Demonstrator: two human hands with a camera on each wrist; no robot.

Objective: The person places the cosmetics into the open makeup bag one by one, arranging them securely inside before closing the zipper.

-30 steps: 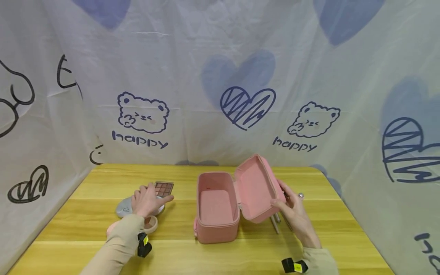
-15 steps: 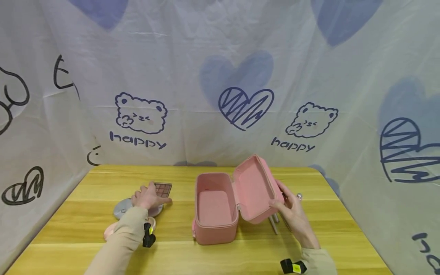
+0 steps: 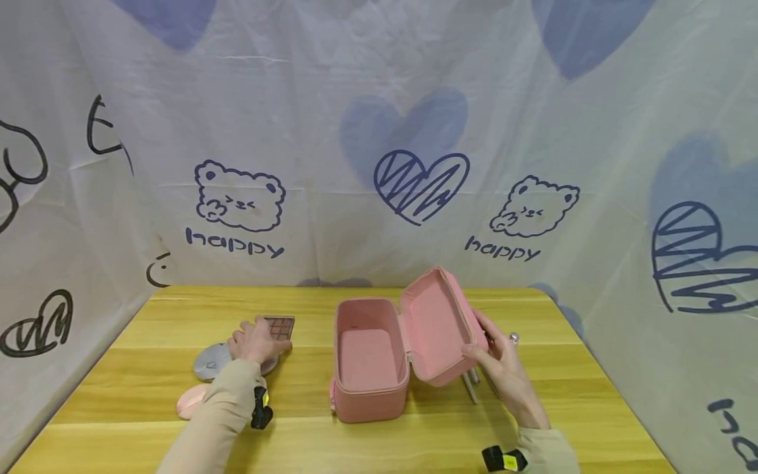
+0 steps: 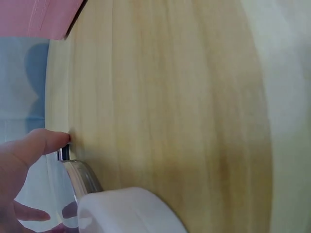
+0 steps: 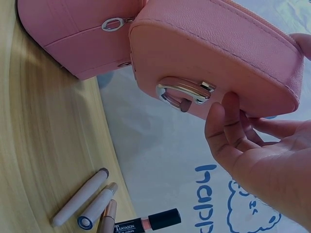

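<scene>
On the table's left side, my left hand spreads over an eyeshadow palette lying flat. In the left wrist view the thumb reaches the palette's dark edge; the other fingers' contact is unclear. Beneath and beside that hand sits a grey rounded compact. My right hand grips the tilted lid of a pink makeup case, thumb over the lid's rim, fingers behind it. The case stands unzipped, its inside bare. A carry handle shows on the lid's outer face.
A pale pink oval item lies left of my left sleeve. Below the lid, several slim cosmetic tubes and a black-capped lip gloss lie on the table. A small silvery round thing is right of the right hand. Printed cloth hangs behind.
The left wrist has swung slightly rightward, its sleeve now covering a round beige item seen earlier. The palette stays put. My right hand holds the lid at the same tilt.
</scene>
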